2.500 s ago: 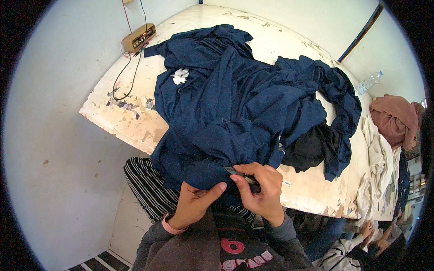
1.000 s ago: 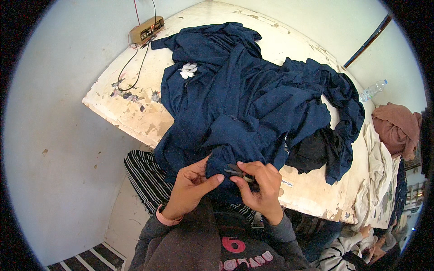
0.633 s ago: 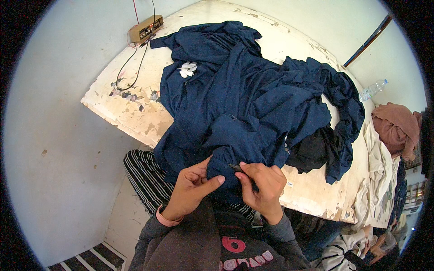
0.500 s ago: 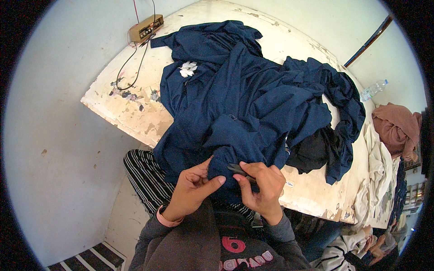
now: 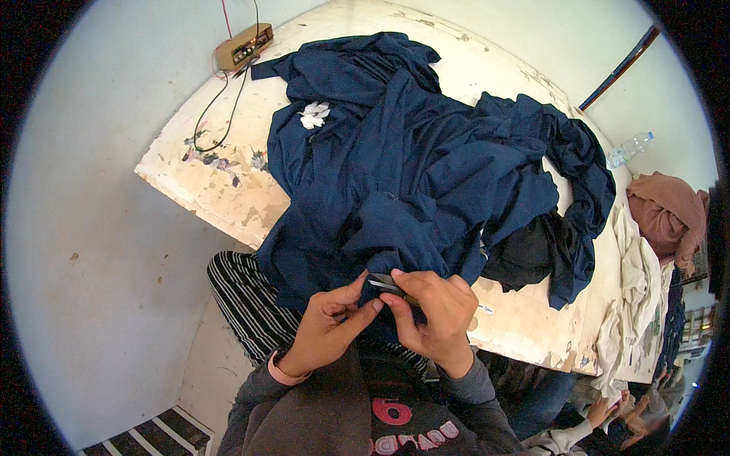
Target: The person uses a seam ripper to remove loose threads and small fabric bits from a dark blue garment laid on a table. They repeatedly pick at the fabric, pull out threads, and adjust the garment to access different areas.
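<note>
A large dark blue fabric piece lies in loose folds over the table, its near end hanging down to my lap. My left hand pinches a bit of that cloth between thumb and fingers. In my right hand is a small pair of thread snips, dark with a pale blade edge, pointing left at the pinched cloth. The snips' tips are close to my left thumb and fingertip; whether they touch a thread is too small to make out. My right fingers hide the rest of the snips.
The worn white table also bears white scraps, a black cloth, a brown box with knobs and cables, a clear bottle, cream cloth and a brown bundle. Another person's hands are at the lower right.
The snips in my right hand have moved left, closer to my left fingertips. My left thumb has come in nearer to them. At the lower right, the other person's arms have shifted.
</note>
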Motion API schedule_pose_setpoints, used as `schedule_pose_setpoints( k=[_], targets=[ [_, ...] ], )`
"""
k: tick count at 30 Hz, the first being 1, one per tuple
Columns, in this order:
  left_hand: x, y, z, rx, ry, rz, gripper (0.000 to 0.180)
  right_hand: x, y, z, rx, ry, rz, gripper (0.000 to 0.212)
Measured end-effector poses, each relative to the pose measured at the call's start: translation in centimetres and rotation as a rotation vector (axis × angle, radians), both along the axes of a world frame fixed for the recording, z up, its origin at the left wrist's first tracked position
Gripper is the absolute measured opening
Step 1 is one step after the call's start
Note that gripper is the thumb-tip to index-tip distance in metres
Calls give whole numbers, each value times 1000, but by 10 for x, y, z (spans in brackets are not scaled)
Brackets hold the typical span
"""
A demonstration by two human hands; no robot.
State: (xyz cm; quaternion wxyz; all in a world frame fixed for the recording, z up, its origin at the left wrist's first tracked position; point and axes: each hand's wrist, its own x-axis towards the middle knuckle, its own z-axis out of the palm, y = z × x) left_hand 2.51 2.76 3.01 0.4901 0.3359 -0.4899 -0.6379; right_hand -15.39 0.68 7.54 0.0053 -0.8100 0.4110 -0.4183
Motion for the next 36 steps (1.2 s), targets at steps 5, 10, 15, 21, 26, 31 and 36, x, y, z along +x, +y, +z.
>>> schedule_pose_setpoints(
  k=[5,10,15,21,26,31,36],
  targets=[
    [-1,0,1,-28,-40,20,38,-1,0,0,15,-5,11,31],
    [-3,0,0,-42,-132,71,30,-2,0,0,-10,-3,10,32],
    [-1,-3,-4,-201,-265,122,28,-3,2,1,-11,32,-11,31],
    [-4,-3,-1,-347,-460,232,31,-5,4,-1,-80,124,-62,29],
    [-5,-4,4,-481,-585,278,40,-7,6,2,-63,157,-73,28],
    [-4,-7,2,-537,-611,289,41,-7,5,2,-44,153,-80,27],
    [-1,-5,2,-70,-277,165,46,-8,2,-8,-46,30,-36,29]
  ],
)
